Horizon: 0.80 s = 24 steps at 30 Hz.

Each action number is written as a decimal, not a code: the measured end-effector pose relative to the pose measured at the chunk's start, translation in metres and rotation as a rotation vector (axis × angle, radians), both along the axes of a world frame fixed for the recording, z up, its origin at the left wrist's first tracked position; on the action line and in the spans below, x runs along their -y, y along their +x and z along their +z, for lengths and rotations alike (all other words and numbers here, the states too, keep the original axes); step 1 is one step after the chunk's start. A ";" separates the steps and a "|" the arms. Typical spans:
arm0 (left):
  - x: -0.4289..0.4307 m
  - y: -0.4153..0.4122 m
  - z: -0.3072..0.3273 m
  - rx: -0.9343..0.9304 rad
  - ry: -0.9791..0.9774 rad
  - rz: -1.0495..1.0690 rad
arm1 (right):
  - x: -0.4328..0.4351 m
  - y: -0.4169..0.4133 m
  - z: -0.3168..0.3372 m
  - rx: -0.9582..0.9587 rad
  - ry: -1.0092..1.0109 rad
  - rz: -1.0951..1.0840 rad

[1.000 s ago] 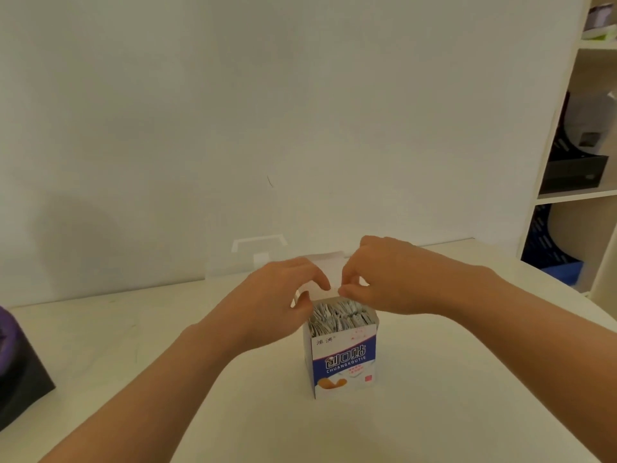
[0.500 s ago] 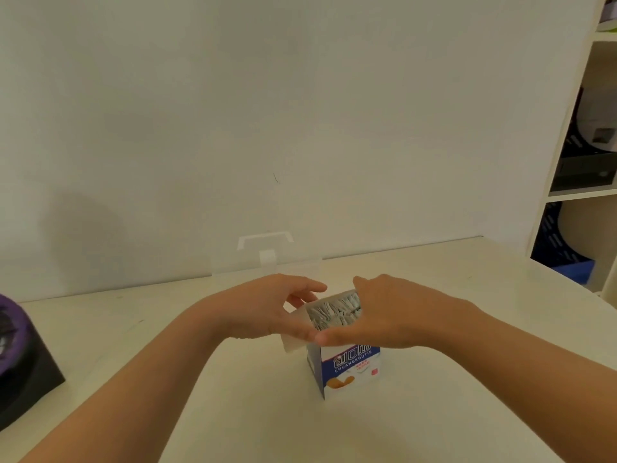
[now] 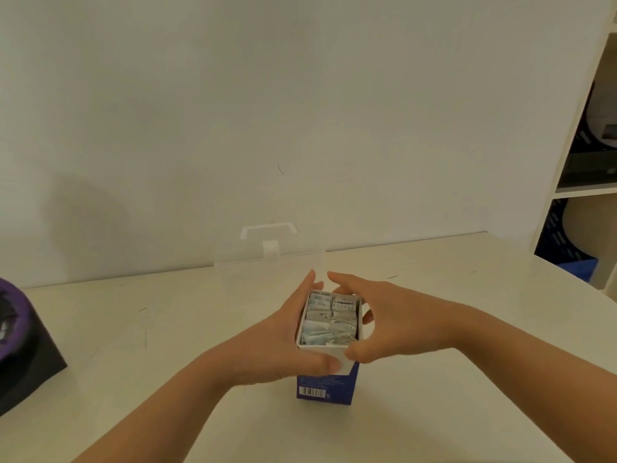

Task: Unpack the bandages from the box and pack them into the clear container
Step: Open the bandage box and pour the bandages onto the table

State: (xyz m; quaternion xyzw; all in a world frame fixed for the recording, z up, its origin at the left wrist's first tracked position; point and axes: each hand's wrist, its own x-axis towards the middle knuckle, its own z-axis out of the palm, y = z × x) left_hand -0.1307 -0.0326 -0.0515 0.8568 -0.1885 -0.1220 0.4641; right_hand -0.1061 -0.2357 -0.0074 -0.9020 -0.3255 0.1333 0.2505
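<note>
Gripping the 9 o'clock side of the upright blue-and-white cardboard box [image 3: 326,385] is the left hand [image 3: 277,342]. White-blue wrapped bandages [image 3: 330,320] pack its open top, and the right hand [image 3: 397,322] clasps 3 o'clock. A clear plastic container [image 3: 233,262] stands at 12 o'clock on the tabletop [image 3: 167,329].

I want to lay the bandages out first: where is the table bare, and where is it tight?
Bare table lies left of the box, up to the black and purple object, and right of it toward the shelf. Tight: behind the box, where the clear container stands close, and at its top, which left hand and right hand both hold.
</note>
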 end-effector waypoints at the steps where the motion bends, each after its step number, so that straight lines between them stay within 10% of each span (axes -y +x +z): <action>1: 0.003 -0.004 -0.003 0.007 -0.025 0.006 | 0.003 0.000 -0.001 0.000 0.013 0.011; 6: 0.015 -0.020 -0.007 0.197 0.026 0.138 | 0.015 -0.002 0.005 0.028 0.020 0.063; 12: 0.013 -0.010 0.004 0.534 0.368 0.242 | 0.005 -0.007 0.022 0.490 0.153 0.022; 24: 0.020 0.001 0.009 0.642 0.565 0.219 | -0.020 0.001 -0.003 0.769 -0.084 0.110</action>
